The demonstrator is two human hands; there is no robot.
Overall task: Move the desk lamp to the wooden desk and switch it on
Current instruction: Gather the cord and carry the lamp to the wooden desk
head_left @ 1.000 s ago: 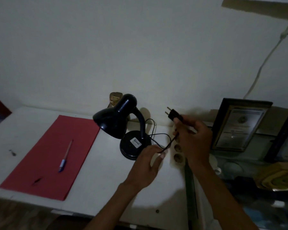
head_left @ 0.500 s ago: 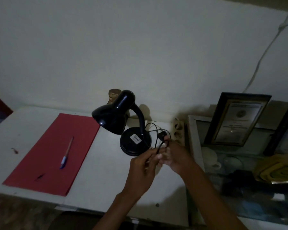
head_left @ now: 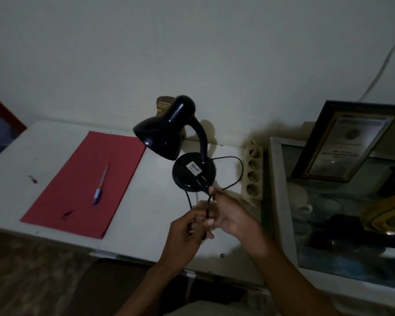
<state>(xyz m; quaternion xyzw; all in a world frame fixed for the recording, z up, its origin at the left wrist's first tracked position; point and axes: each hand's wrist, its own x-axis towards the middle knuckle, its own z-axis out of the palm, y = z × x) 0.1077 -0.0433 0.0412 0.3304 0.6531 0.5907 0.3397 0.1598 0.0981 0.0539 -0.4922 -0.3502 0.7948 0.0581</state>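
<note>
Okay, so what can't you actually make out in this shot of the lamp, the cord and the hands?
Head view only, dim:
- Plug: barely separable from the black lamp base.
- Cord: its run inside the left hand and right hand is covered by fingers.
- Base label: text too small.
- Framed certificate: print blurred.
- Lamp switch: not visible.

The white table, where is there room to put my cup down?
Bare spots on the white table: left of the red paper, and between it and the lamp. Crowded by the power strip, where both hands hold the cord.
</note>
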